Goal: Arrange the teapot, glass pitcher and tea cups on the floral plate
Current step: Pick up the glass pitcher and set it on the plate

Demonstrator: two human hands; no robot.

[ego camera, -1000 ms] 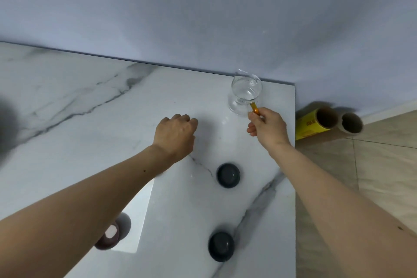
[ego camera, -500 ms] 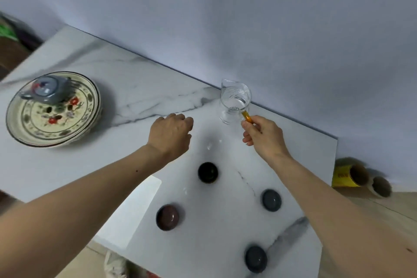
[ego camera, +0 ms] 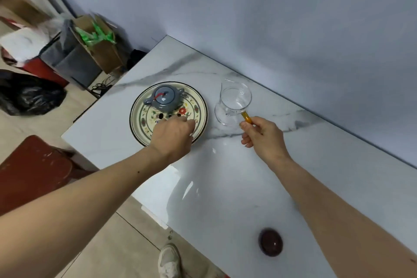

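The floral plate [ego camera: 198, 106] lies near the left end of the white marble table [ego camera: 225, 187]. A grey-blue teapot [ego camera: 164, 98] sits on its far half. My left hand [ego camera: 173, 135] hovers over the plate's near edge, fingers curled loosely, holding nothing I can see. Just right of the plate is the clear glass pitcher [ego camera: 234, 104], held by its amber handle in my right hand [ego camera: 261, 135]; whether it touches the table is unclear. One dark reddish-brown tea cup [ego camera: 270, 241] rests near the table's front edge, beside my right forearm.
A wall runs along the table's far side. On the floor to the left are a cardboard box [ego camera: 97, 45], a grey bag, a black plastic bag [ego camera: 29, 95] and a red-brown stool [ego camera: 33, 171]. My shoe [ego camera: 169, 259] shows below the table edge.
The view swung left. My right hand carried the pitcher from the table's right end to beside the plate. My left hand moved over the plate's rim. Several cups left the view.
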